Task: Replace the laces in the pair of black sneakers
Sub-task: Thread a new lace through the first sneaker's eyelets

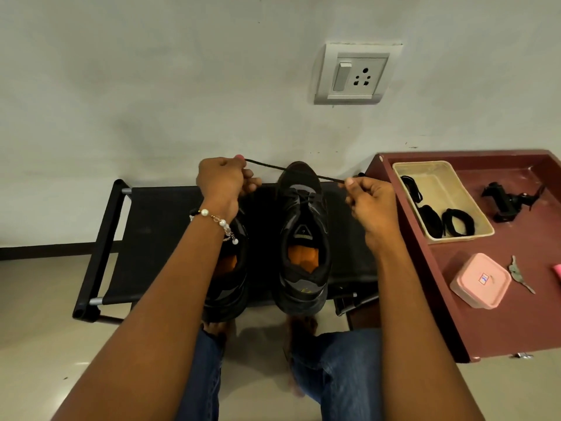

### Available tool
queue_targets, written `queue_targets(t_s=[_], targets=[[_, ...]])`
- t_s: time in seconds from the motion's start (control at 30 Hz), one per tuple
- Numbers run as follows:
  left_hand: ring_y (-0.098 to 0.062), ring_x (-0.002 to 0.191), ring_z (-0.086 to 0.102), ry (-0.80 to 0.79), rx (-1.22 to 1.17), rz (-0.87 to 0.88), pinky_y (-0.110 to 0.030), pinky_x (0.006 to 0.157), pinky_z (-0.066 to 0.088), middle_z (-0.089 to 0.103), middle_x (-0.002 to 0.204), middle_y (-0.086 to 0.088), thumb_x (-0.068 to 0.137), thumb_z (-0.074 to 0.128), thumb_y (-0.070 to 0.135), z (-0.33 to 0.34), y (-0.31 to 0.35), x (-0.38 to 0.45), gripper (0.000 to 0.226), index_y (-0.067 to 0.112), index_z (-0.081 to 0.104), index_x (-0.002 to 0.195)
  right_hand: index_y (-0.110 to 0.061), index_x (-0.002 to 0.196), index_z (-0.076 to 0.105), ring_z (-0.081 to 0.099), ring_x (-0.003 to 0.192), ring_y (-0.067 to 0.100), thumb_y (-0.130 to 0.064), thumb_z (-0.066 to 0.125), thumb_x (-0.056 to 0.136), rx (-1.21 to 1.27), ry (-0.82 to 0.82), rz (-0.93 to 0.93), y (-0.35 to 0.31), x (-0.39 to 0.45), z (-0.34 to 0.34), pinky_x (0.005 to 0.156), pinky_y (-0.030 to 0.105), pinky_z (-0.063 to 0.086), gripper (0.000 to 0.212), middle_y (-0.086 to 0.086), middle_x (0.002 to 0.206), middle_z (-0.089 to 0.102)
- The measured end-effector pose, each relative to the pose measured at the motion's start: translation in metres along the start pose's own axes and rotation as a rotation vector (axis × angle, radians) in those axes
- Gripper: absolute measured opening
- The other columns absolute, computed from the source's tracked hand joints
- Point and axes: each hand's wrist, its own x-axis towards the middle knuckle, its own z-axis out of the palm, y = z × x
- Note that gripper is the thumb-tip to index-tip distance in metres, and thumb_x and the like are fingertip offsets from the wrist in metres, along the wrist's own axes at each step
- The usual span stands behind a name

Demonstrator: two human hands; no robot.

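I hold a black lace (296, 171) stretched taut between my two hands, above the toe of the right-hand sneaker (303, 238). My left hand (223, 185) pinches one end with curled fingers, a beaded bracelet (214, 221) on its wrist; my right hand (368, 202) pinches the other end between thumb and forefinger. The two black sneakers stand side by side on a low black rack (145, 238), toes toward the wall, orange insoles showing. The left-hand sneaker (230, 268) is mostly hidden under my left forearm.

To the right is a maroon desk (501, 323). Near its far left corner sits a beige tray (440, 183) holding coiled black laces (458, 221). Beside the tray, toward the far right edge, lies a black clamp-like gadget (507, 203). Nearer me sit a pink lidded box (479, 281) and a small metal tool (519, 273) just right of it. A switch and socket plate (353, 75) is on the wall.
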Motion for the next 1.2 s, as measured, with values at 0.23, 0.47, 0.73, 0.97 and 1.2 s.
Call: queue_targets(t_s=[0.23, 0.47, 0.73, 0.97, 1.2], targets=[[-0.016, 0.104, 0.063, -0.352, 0.677, 0.529, -0.025, 0.094, 0.047, 0.066, 0.110, 0.003, 0.086, 0.071, 0.022, 0.020, -0.013, -0.015, 0.046, 0.019, 0.058, 0.131, -0.013, 0.102, 0.075, 0.063, 0.082, 0.007, -0.010, 0.060, 0.094, -0.169, -0.102, -0.099, -0.006, -0.003, 0.020, 0.082, 0.030, 0.053, 0.017, -0.003, 0.087, 0.070], [-0.005, 0.100, 0.066, -0.607, 0.515, 0.560, -0.017, 0.093, 0.049, 0.073, 0.106, 0.001, 0.085, 0.072, 0.012, 0.035, -0.024, -0.027, 0.032, 0.016, 0.070, 0.116, -0.006, 0.085, 0.059, 0.063, 0.051, 0.018, 0.001, 0.070, 0.085, 0.231, -0.149, 0.039, -0.019, -0.010, 0.032, 0.050, 0.024, 0.053, 0.013, 0.008, 0.064, 0.068], [-0.009, 0.067, 0.062, -0.455, 0.709, 0.647, -0.014, 0.068, 0.049, 0.070, 0.077, 0.000, 0.085, 0.072, 0.016, 0.033, -0.025, -0.021, 0.008, 0.011, 0.076, 0.090, -0.003, 0.083, 0.067, 0.064, 0.056, 0.016, -0.013, 0.072, 0.087, 0.227, -0.162, 0.147, -0.014, -0.011, 0.026, 0.052, 0.022, 0.052, 0.012, 0.010, 0.068, 0.069], [-0.014, 0.073, 0.064, -0.411, 0.918, 0.552, -0.030, 0.078, 0.054, 0.065, 0.070, 0.002, 0.084, 0.067, 0.016, 0.043, -0.038, -0.024, 0.012, 0.016, 0.071, 0.073, -0.009, 0.096, 0.068, 0.067, 0.086, 0.020, -0.032, 0.084, 0.073, -0.357, -0.405, 0.243, -0.007, -0.014, 0.013, 0.060, 0.031, 0.052, 0.036, 0.009, 0.094, 0.071], [-0.017, 0.071, 0.067, -0.302, 0.906, 0.450, -0.016, 0.054, 0.047, 0.072, 0.078, -0.004, 0.084, 0.068, 0.015, 0.050, -0.043, -0.028, 0.016, 0.009, 0.073, 0.070, -0.008, 0.088, 0.073, 0.067, 0.069, 0.018, -0.018, 0.070, 0.086, -0.377, -0.325, 0.208, -0.012, -0.017, 0.010, 0.053, 0.029, 0.057, 0.011, 0.011, 0.085, 0.071]])
